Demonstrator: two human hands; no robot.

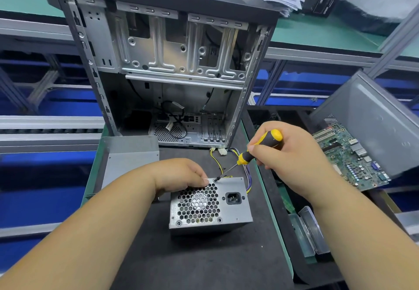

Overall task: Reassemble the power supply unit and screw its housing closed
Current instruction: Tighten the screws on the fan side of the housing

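Electronics workshop: gutted computer case (172,62), motherboard (349,155)

The grey metal power supply unit (210,205) stands on the black mat, honeycomb vent and power socket facing up, with a screwdriver (254,153) tip at its top-edge screw (218,178).

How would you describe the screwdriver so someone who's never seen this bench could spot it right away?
Start at the open computer case standing on the black mat, then drop to the grey power supply unit in front. The screwdriver slants down from the right hand to its top edge; it alone has a yellow and black handle.
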